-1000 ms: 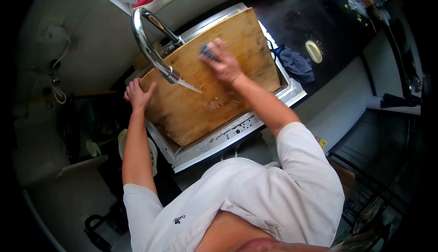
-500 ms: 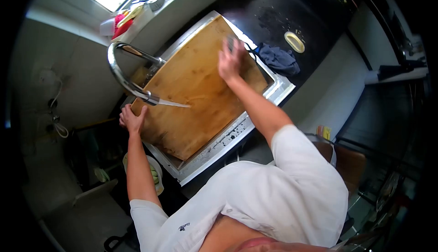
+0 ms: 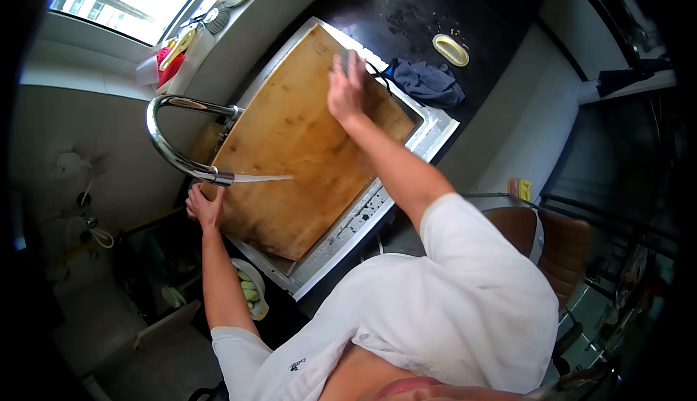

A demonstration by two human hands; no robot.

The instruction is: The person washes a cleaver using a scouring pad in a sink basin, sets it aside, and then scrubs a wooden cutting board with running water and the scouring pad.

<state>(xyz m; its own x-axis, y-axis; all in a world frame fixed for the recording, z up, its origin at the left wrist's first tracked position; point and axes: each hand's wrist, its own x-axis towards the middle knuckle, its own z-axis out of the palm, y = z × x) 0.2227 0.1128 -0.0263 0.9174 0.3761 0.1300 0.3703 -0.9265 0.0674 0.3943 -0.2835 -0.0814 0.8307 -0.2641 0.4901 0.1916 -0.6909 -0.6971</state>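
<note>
A large wooden board [image 3: 290,139] lies tilted over the metal sink [image 3: 341,237]. My left hand [image 3: 206,206] grips the board's left corner, thumb on top and fingers over the edge. Near the board's upper right edge, my right hand [image 3: 346,88] presses a small grey scrubber [image 3: 345,58] to the wood, its outline partly hidden by the fingers and blurred. Water runs from the curved chrome faucet [image 3: 174,147] onto the board's surface.
A dark cloth [image 3: 427,83] and a yellowish oval dish [image 3: 451,50] lie on the black counter [image 3: 396,9]. A bowl of green pieces [image 3: 258,306] is beside my left forearm. Utensils sit on the window sill [image 3: 218,41]. A brown chair [image 3: 563,256] stands at right.
My right hand has moved with the scrubber from the board's middle to its upper right edge. My left hand keeps its hold. The view has shifted, showing more of the window.
</note>
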